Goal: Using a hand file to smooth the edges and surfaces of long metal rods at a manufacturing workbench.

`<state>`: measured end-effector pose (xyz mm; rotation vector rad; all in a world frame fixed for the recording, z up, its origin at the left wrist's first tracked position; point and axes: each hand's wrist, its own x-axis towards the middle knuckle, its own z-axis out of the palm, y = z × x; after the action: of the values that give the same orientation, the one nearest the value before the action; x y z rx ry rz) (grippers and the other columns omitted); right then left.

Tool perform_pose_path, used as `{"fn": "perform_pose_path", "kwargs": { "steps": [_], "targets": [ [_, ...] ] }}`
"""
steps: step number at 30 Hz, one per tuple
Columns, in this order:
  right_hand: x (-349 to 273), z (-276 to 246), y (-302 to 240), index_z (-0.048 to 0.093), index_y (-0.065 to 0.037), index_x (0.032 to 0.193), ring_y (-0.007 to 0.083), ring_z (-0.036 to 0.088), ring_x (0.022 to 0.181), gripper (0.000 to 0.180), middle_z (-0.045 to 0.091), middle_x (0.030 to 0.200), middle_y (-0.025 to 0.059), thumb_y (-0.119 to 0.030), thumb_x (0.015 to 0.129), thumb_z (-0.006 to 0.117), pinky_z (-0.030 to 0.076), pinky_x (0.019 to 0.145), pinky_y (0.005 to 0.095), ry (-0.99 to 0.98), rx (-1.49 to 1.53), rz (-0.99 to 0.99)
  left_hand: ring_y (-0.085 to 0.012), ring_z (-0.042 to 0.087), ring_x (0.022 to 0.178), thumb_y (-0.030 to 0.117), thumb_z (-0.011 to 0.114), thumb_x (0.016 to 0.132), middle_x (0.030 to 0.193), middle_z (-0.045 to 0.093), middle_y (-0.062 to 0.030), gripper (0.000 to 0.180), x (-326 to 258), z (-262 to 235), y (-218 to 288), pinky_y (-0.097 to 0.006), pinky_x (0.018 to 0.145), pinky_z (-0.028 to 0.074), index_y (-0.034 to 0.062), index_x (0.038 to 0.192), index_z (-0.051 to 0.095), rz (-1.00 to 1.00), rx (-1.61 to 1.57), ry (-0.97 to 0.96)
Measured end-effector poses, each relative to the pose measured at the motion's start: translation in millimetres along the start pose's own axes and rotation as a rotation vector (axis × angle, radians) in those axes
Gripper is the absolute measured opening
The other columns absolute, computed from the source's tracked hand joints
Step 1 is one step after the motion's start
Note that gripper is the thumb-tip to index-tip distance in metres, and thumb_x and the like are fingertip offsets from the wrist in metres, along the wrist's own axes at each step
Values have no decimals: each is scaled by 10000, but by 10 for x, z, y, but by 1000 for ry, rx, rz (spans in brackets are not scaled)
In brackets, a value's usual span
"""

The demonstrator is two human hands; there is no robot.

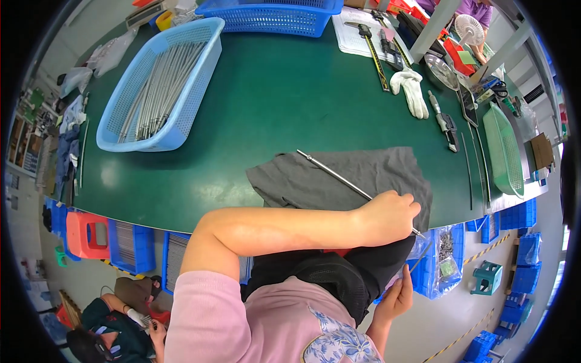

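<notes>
My left arm reaches across my body, and my left hand point(387, 219) is wrapped round a slim silver metal rod point(339, 177). The rod slants over a grey cloth point(357, 163) at the table's near edge; its stepped far end points up and left, and its other end shows just past my fist. Lower and to the right, my right hand point(396, 297) pinches a thin dark stick point(420, 258) near the rod's near end. Whether the two touch, I cannot tell. Many similar rods point(163, 85) lie in a light-blue basket point(203, 91) at the left.
The green table point(272, 97) carries a blue basket point(266, 23), calipers point(370, 48), a white glove point(413, 92), a micrometer point(445, 124) and a pale-green basket point(503, 148). Blue crates point(130, 248) and a red stool point(85, 236) stand below. Another person point(115, 333) sits at lower left.
</notes>
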<state>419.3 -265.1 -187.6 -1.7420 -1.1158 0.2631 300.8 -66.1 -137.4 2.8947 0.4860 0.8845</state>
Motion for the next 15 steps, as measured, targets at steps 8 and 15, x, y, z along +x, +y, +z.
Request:
{"fn": "perform_pose_path", "kwargs": {
  "steps": [8, 15],
  "targets": [
    [28, 53, -33, 586, 44, 1216, 11, 342, 484, 310, 503, 648, -32, -12, 936, 467, 251, 433, 189, 69, -58, -56, -178, 518, 758, 139, 620, 697, 757, 501, -15, 105, -29, -5, 93, -282, 522, 407, 85, 611, 594, -36, 12, 37],
    [66, 81, -97, 594, 63, 1190, 30, 355, 449, 302, 505, 598, -16, 5, 920, 471, 270, 416, 200, 165, -96, -15, -166, 511, 731, 168, 619, 633, 752, 475, -12, 83, -12, -26, 159, -268, 504, 391, 95, 621, 582, -70, 23, 92]
  ]
}}
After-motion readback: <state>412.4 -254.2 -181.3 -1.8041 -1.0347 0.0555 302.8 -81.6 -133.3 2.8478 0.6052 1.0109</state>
